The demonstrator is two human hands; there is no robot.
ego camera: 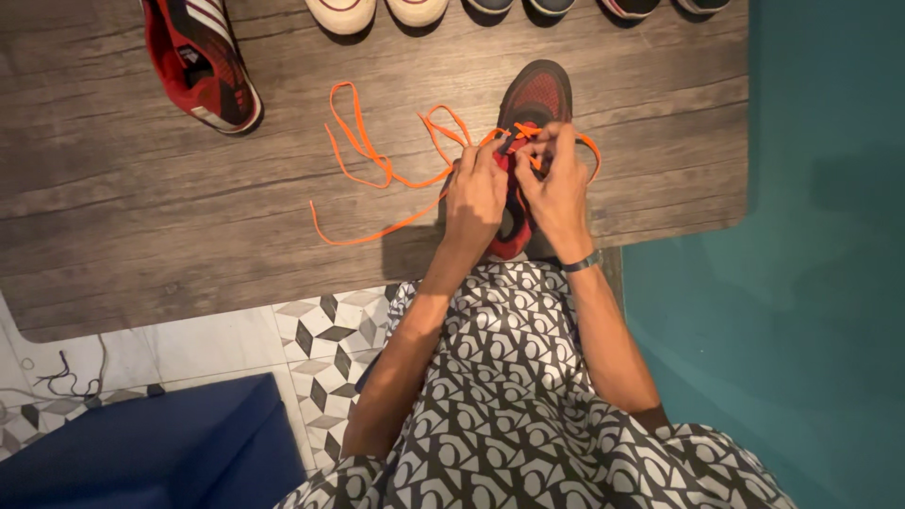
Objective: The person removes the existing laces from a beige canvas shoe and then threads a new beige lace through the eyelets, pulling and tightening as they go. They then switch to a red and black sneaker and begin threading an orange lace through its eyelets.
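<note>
Right hand [556,184] pinches the orange shoelace [377,170] at the top of the red-and-black sneaker [535,99], fingertips closed on a short lace section near the eyelets. Left hand [476,193] sits just beside it, touching it at the fingers, also gripping the lace over the shoe's midsection. Both hands cover the middle of the sneaker; only its dark red toe shows beyond the fingers and a bit of the heel below the palms.

Sneaker lies on the wooden tabletop [141,217], toe pointing away from the person. Loose lace runs off to the left of the left hand in several loops and one long tail across the tabletop. A small loop sticks out to the right of the right hand.

Right wrist has a dark wristband [583,262]. Second red sneaker [200,61] lies well apart, far left of the left hand, opening up. Row of other shoes [377,13] along the far edge, beyond both hands, cut off by the frame. Patterned black-and-white garment [528,415] below the forearms.
</note>
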